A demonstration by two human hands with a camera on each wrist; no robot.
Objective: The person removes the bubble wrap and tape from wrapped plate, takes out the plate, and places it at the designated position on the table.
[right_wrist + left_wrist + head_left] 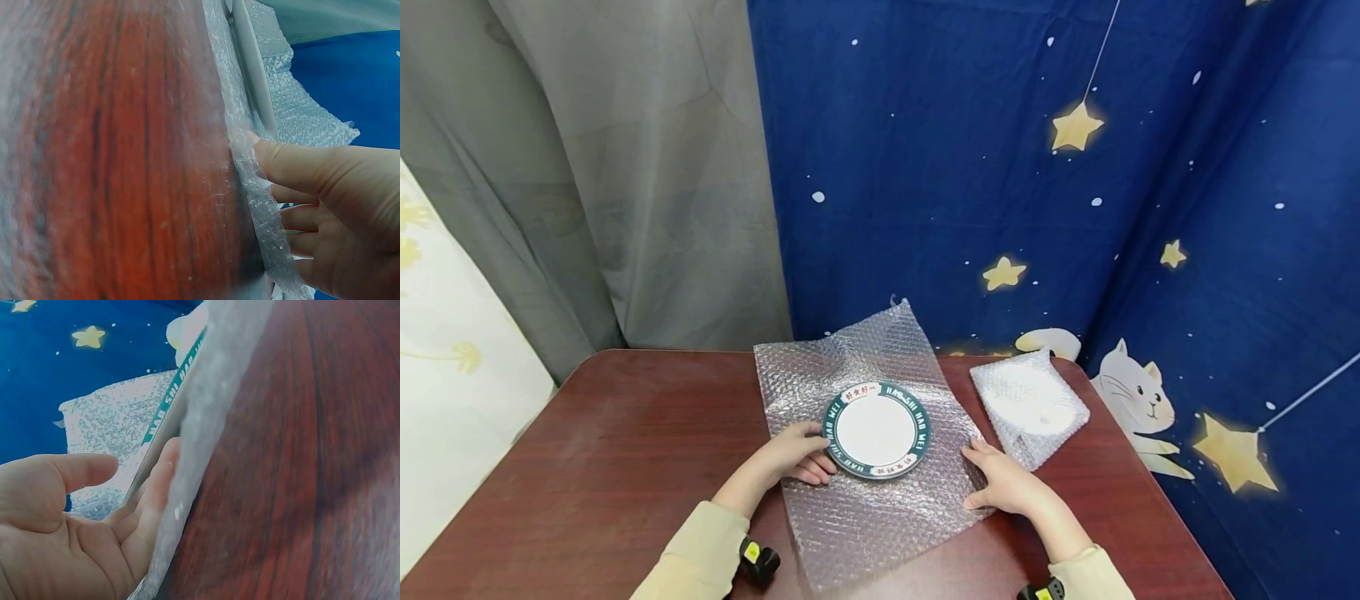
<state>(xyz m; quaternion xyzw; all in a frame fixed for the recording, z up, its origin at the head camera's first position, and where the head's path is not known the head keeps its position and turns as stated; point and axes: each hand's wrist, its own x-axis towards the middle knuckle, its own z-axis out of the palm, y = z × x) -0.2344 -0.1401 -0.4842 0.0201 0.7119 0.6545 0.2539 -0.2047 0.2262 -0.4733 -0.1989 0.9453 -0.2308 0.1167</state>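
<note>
A round white plate [876,430] with a green lettered rim lies on a sheet of bubble wrap [865,525] in the head view. My left hand [801,454] is at the plate's left rim. In the left wrist view its fingers [150,512] reach to the plate's underside edge, while the thumb stands apart from it. My right hand [1003,479] rests on the wrap's right edge, thumb and fingers spread apart. The right wrist view shows the thumb [294,162] touching the wrap near its edge; the fingertips are partly hidden by the wrap.
A bubble-wrapped bundle [1030,404], whitish inside, lies at the back right of the reddish-brown table [647,467]. Behind the table hang a grey curtain [662,167] and a blue one with stars [925,167]. The wrap's far end reaches the table's back edge.
</note>
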